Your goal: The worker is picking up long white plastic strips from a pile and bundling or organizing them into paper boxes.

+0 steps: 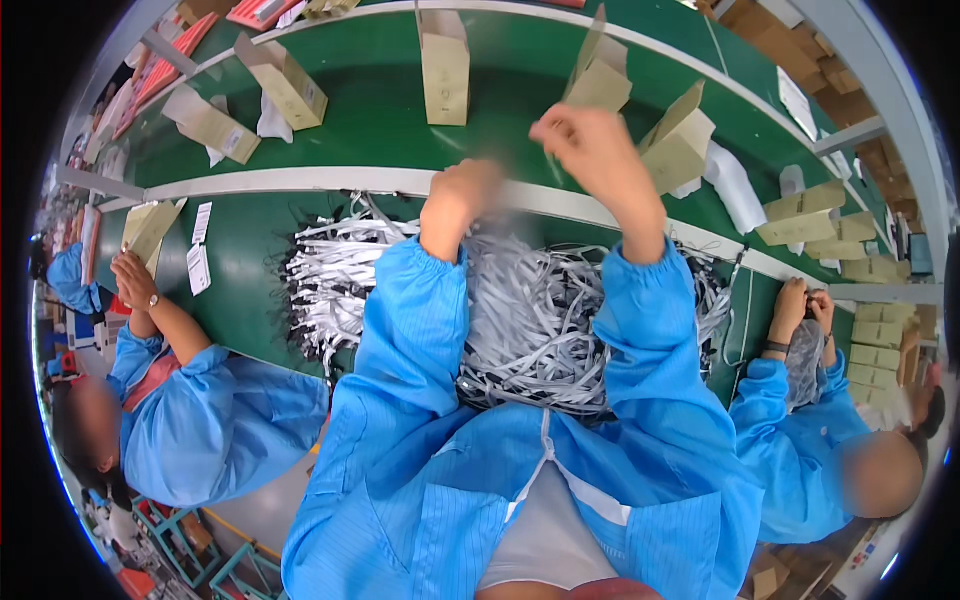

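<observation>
My left hand [464,200] is above the far edge of the strap pile, near the white rail. Its fingers are smeared by motion, so what it holds, if anything, does not show. My right hand [597,148] is raised farther forward over the green belt, just in front of an open beige box [601,75]. Its fingers are curled together; anything between them is too small to make out. Below my hands and between my forearms lies a big heap of pale grey lanyard-like straps [530,320] with black cord ends. More straps [330,270] lie in a bundle left of my left sleeve.
Beige boxes with raised flaps stand along the green belt [380,130], one upright box [445,75] straight ahead. A white rail [300,180] divides belt and worktable. Co-workers in blue sit at left [220,430] and right [800,460]. White labels [199,268] lie on the left.
</observation>
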Demonstrator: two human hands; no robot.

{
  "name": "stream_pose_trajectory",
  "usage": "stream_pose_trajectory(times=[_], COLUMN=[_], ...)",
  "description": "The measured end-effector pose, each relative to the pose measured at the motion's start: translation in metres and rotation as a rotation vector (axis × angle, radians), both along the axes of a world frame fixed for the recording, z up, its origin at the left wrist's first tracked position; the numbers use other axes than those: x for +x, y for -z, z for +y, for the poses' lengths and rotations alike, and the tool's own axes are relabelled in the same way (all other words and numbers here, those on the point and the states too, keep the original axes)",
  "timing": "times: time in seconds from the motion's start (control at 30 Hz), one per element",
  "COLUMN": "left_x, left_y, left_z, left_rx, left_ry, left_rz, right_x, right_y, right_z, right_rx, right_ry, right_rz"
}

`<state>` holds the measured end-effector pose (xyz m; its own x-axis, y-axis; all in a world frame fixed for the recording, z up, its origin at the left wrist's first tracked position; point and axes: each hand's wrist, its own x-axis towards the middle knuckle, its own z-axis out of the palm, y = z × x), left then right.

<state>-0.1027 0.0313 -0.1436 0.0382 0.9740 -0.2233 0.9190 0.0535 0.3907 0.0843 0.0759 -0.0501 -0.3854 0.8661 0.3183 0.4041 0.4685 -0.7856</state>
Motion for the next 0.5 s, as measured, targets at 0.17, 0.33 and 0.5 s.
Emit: stream_pose_trajectory(times=[0.17, 0.33, 0.5], left_x=[-0.009, -0.02, -0.021], left_y=[-0.025, -0.017, -0.013], left_z=[0.0, -0.002, -0.001], left_rx=[-0.208, -0.286, -0.348], left_ry=[0.063, 0.048, 0.112], left_rz=[-0.147, -0.235, -0.122], right_x=[-0.025, -0.04, -0.033], right_y=[0.126, 0.134, 0.128], right_z=[0.028, 0.011, 0.023], right_rx=[-0.111, -0.089, -0.049], right_ry=[-0.573, -0.625, -0.729], right_rz=[-0.414, -0.443, -0.405])
